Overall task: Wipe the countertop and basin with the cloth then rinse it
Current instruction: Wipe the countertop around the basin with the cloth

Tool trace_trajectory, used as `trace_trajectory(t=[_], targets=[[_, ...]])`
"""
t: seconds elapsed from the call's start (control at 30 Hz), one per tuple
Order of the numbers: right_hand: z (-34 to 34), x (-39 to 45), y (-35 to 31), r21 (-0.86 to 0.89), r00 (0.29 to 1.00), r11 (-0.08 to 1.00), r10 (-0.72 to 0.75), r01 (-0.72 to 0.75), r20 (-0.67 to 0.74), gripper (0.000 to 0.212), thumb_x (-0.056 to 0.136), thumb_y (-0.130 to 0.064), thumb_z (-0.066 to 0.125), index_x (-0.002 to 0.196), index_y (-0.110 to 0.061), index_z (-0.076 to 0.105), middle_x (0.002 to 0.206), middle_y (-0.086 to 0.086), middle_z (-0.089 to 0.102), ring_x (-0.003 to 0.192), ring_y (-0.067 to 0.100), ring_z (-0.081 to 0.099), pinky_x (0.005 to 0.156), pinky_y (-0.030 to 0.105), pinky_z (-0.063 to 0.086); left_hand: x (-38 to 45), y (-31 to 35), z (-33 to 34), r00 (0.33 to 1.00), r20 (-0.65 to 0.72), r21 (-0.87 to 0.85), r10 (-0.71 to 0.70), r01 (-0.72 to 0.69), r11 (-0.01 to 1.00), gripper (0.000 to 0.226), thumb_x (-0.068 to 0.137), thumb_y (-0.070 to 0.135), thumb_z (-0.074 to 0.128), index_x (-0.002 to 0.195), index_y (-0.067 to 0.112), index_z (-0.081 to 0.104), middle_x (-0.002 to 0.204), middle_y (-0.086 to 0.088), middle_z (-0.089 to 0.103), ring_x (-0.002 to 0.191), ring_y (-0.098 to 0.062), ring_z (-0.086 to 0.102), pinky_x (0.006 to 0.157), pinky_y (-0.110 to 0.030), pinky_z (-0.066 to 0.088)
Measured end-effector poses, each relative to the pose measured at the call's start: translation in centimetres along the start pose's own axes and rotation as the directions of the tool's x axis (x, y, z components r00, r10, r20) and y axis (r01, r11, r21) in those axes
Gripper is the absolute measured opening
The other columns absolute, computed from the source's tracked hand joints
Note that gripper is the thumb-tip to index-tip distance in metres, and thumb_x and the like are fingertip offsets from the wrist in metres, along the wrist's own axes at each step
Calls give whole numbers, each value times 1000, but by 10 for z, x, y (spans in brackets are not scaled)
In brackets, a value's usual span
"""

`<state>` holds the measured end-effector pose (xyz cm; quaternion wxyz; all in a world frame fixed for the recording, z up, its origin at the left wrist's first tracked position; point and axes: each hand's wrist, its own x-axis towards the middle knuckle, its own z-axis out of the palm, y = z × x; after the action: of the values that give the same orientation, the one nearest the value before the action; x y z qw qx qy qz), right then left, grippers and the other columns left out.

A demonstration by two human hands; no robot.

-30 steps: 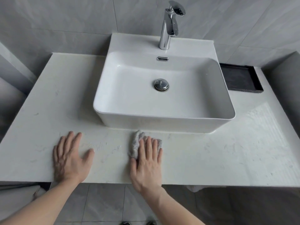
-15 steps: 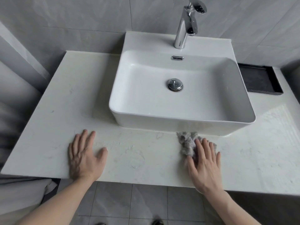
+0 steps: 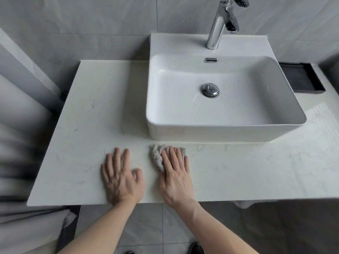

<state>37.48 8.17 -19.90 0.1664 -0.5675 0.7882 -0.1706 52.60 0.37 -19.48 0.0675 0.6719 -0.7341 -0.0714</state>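
Hands press flat on a white marble tabletop (image 3: 247,169) near its front edge. The right hand (image 3: 177,177) lies palm-down on a crumpled grey cloth (image 3: 156,156), fingers (image 3: 173,158) straight and close together on top of it, not curled around it. The cloth sits just in front of the basin's (image 3: 216,132) left front corner. The left hand (image 3: 120,177) rests bare beside it, fingers slightly spread. A chrome tap (image 3: 218,26) stands at the basin's back; a black tray (image 3: 300,77) sits at the back right.
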Motion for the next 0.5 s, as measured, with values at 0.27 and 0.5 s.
trace_trajectory(t=[0.27,0.5], targets=[[-18,-23,42,-35,990,993,112,-116,-79,66,100,-22,47,162,-30,27,172,-7,14,160,16,6,130,42,4,1,-1,-2,997,74,31,22,-25,999,77,77,40,34,153,26,37,166,-3,23,152,-31,16,123,-53,12],[-89,-55,140,-40,866,870,484,-492,-125,69,100,-37,44,164,-32,20,173,-3,11,160,22,4,129,50,3,-1,0,-1,997,76,30,25,-27,999,77,77,39,34,153,24,36,166,-2,22,152,-32,15,123,-55,11]])
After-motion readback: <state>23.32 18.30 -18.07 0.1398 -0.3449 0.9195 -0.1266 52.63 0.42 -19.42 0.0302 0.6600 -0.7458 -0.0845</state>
